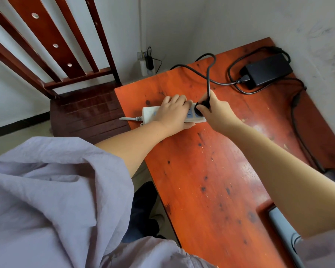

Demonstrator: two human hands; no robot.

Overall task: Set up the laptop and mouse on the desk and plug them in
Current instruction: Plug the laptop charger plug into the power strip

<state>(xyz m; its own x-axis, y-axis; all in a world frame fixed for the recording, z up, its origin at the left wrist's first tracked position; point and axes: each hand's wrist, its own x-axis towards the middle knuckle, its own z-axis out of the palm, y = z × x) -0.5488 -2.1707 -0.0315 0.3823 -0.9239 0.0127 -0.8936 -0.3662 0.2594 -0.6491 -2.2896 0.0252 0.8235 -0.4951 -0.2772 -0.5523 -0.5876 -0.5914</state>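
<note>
A white power strip (pixel 149 114) lies near the left end of the red-brown desk (pixel 211 180). My left hand (pixel 173 113) presses down over its middle and grips it. My right hand (pixel 214 111) pinches a black plug (pixel 200 108) that sits at a socket on the strip's right part. The plug's black cable (pixel 208 80) loops up and back to a black power brick (pixel 267 69) at the desk's far right corner. A second cable (pixel 296 117) runs from the brick toward the grey laptop (pixel 280 225), whose edge shows at the lower right. No mouse is in view.
A dark wooden chair (pixel 81 111) with a slatted back stands to the left of the desk. On the floor by the wall sits another white socket block (pixel 146 63) with a black adapter plugged in. White walls close off the corner behind the desk.
</note>
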